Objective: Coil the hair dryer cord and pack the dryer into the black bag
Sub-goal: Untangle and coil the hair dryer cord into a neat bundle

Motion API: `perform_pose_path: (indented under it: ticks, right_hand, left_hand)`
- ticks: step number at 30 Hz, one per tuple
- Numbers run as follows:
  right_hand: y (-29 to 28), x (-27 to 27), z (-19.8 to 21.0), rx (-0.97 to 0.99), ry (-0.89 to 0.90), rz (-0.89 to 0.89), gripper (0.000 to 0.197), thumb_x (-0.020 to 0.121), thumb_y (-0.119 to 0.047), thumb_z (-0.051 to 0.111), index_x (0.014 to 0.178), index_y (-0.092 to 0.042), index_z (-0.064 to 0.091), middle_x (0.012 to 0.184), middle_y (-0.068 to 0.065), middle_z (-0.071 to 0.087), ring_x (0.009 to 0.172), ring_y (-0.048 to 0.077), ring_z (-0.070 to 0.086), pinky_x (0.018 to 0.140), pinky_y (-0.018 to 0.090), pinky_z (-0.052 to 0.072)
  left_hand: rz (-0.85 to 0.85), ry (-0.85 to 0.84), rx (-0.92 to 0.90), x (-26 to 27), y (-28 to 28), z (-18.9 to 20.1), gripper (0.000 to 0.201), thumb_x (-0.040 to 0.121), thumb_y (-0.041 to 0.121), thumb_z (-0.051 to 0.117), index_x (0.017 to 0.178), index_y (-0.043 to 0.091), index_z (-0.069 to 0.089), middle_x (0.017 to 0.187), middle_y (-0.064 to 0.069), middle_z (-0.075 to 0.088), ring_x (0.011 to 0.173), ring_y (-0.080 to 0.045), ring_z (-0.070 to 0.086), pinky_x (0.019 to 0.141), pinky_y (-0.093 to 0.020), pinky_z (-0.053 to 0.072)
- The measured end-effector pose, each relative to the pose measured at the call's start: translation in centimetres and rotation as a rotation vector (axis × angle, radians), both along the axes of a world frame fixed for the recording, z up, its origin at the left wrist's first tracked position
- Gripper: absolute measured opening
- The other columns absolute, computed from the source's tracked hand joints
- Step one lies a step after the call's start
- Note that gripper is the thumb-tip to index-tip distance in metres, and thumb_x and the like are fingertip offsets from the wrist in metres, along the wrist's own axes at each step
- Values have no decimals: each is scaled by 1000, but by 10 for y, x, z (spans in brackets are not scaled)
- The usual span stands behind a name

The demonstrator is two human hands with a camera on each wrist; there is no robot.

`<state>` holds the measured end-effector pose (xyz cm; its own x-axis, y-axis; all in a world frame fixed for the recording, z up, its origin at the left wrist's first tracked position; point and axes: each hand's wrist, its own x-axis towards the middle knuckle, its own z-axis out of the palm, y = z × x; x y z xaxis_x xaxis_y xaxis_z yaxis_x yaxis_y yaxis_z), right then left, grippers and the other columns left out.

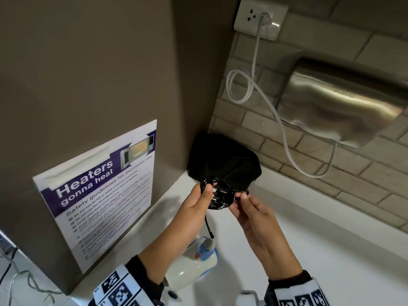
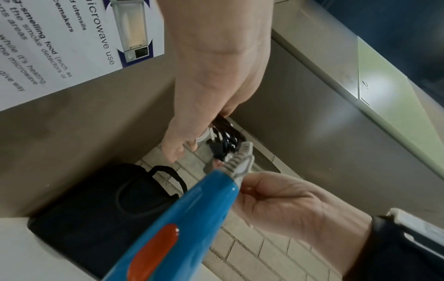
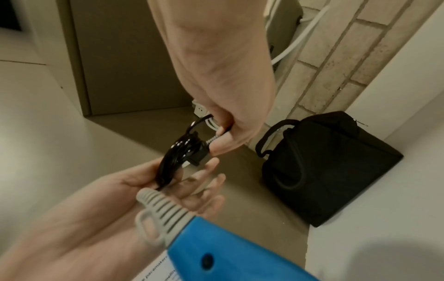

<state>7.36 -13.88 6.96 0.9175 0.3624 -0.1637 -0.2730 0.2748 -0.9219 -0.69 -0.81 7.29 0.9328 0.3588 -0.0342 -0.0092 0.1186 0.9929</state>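
The left hand (image 1: 198, 200) pinches the coiled black cord (image 1: 220, 195) above the white tabletop (image 1: 331, 250); the right hand (image 1: 249, 208) pinches its other side. Only the right wrist view shows the plug (image 3: 200, 158). The hair dryer (image 1: 194, 265) lies below, the black bag (image 1: 223, 162) in the corner.

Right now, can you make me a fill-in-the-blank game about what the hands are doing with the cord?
1. Both hands hold a coil of cord that is ____ in colour.
2. The black bag sits in the ____ where the two walls meet.
3. The hair dryer handle is ____.
4. The white cable is plugged into the wall ____.

Missing words: black; corner; blue; socket
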Motion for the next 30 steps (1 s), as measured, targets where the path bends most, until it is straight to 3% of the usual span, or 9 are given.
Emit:
perform_pose_path:
  ticks: [4, 9, 12, 15, 18, 21, 23, 28, 30]
  right_hand:
    - [3, 0, 2, 126, 68, 19, 24, 97, -8, 46, 89, -3, 68, 87, 8, 70, 82, 14, 68, 77, 20, 58]
    - [7, -7, 12, 154, 31, 98, 27, 97, -3, 41, 95, -1, 68, 92, 10, 74, 86, 12, 72, 72, 17, 56]
    - [6, -13, 17, 90, -42, 164, 27, 98, -2, 41, 98, -3, 68, 94, 9, 75, 88, 12, 71, 73, 17, 55]
    - [5, -17, 17, -21, -57, 225, 26, 98, -11, 45, 106, -5, 69, 107, 12, 72, 96, 16, 65, 83, 25, 53]
    - [4, -21, 21, 55, 78, 292, 28, 94, -14, 47, 110, -3, 67, 125, 18, 63, 109, 23, 60, 96, 37, 47]
    - [5, -27, 29, 153, 133, 369, 26, 90, -16, 47, 98, -9, 70, 109, 10, 69, 104, 21, 61, 101, 45, 40]
    - [7, -30, 32, 57, 44, 361, 27, 94, -18, 49, 112, -5, 65, 93, 3, 71, 96, 17, 66, 102, 42, 44]
    - [6, -28, 33, -239, -193, 386, 25, 95, -9, 52, 120, -9, 58, 113, 12, 70, 103, 24, 68, 68, 17, 52]
    - [5, -30, 34, -351, -259, 433, 26, 96, -12, 53, 121, -16, 57, 114, 6, 70, 102, 21, 69, 73, 21, 50]
  left_hand:
    - [56, -31, 87, 3, -3, -8, 31, 99, 40, 35, 111, 19, 54, 111, 3, 64, 99, 4, 55, 75, 0, 38]
    - [72, -77, 150, 2, -9, -10, 17, 100, 35, 30, 98, 33, 47, 100, 13, 61, 99, 0, 56, 74, 3, 36]
    - [93, -94, 103, 4, -7, -10, 20, 102, 27, 32, 92, 39, 45, 94, 21, 58, 92, 9, 54, 70, 4, 36]
    - [149, -126, 132, 7, -6, -11, 17, 101, 33, 31, 94, 30, 46, 91, 8, 61, 89, -8, 57, 70, -8, 42]
    - [208, -161, 202, 8, -5, -11, 20, 101, 33, 30, 89, 31, 46, 88, 6, 61, 85, -4, 58, 68, -5, 41]
    - [184, -164, 230, 7, -5, -13, 19, 99, 37, 29, 89, 32, 44, 89, 7, 60, 83, -1, 59, 69, -6, 42]
    - [120, -175, 221, 5, -6, -15, 16, 98, 37, 33, 97, 32, 48, 93, 8, 63, 90, -4, 61, 75, -10, 45]
    - [-39, -189, 18, 2, 4, -4, 26, 84, 38, 62, 106, 24, 64, 99, 5, 73, 100, -8, 66, 88, -26, 51]
    - [-62, -179, -23, 2, 8, 1, 39, 76, 36, 71, 113, 23, 66, 108, 3, 72, 104, -10, 67, 89, -31, 55]
